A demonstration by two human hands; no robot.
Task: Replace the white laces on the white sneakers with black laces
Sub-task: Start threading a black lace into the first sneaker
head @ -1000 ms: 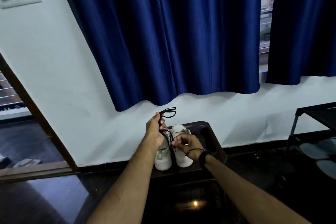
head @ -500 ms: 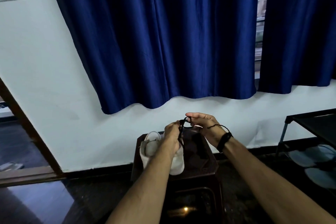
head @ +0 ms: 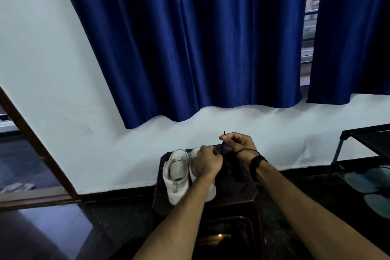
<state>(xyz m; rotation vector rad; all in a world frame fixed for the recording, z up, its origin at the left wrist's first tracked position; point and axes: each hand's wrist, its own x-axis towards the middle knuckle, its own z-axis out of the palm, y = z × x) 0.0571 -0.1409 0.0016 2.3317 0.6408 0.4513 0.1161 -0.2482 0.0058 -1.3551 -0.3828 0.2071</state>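
Two white sneakers (head: 176, 173) stand side by side on a dark brown stool (head: 242, 194), toes toward me. My left hand (head: 207, 162) hovers over the right-hand sneaker with fingers curled, gripping one end of a black lace (head: 223, 145). My right hand (head: 238, 143), wearing a dark wristband, pinches the lace higher up, and its tip sticks out above the fingers. The lace runs short between both hands and hangs dark against the stool. The right-hand sneaker is mostly hidden by my left hand and forearm.
Blue curtains (head: 190, 38) hang over a white wall behind the stool. A black rack (head: 367, 141) stands at the right with pale footwear (head: 371, 186) under it. A brown door frame (head: 35, 145) runs along the left over a dark glossy floor.
My left hand has dropped from holding the lace bundle up high to just above the sneaker. My right hand rose and now pinches the lace tip. The camera view shifted.
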